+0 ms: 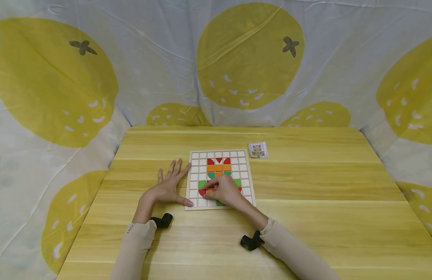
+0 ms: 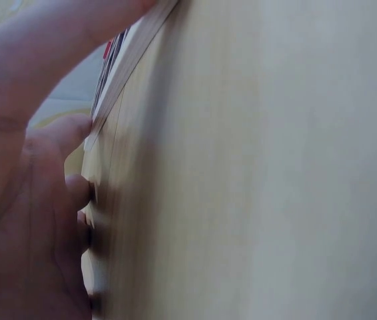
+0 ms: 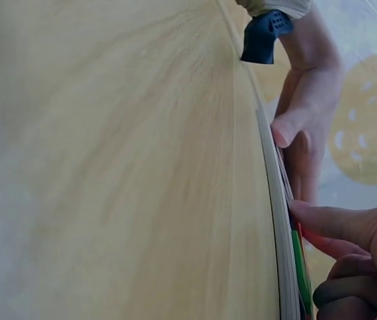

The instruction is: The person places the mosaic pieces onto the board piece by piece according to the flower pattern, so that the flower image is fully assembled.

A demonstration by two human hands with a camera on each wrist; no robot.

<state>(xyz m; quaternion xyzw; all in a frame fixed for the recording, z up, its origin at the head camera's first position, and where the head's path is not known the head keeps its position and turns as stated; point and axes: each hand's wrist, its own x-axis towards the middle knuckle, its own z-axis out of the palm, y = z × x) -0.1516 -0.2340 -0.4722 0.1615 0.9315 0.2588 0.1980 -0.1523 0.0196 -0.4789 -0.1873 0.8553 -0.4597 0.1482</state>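
While top of tulip's laid, bottom rows pending | L hand [image 1: 168, 186] flat, steadying grid board [image 1: 194, 177] | R hand [image 1: 225, 191] curled on orange tile [image 1: 210, 190]

Only one piece of lettering shows: small dark print on the cuff of the left sleeve [image 1: 131, 228], lower left of centre in the head view, too small to read with certainty. The small card [image 1: 258, 150] beside the board carries a picture, no words.
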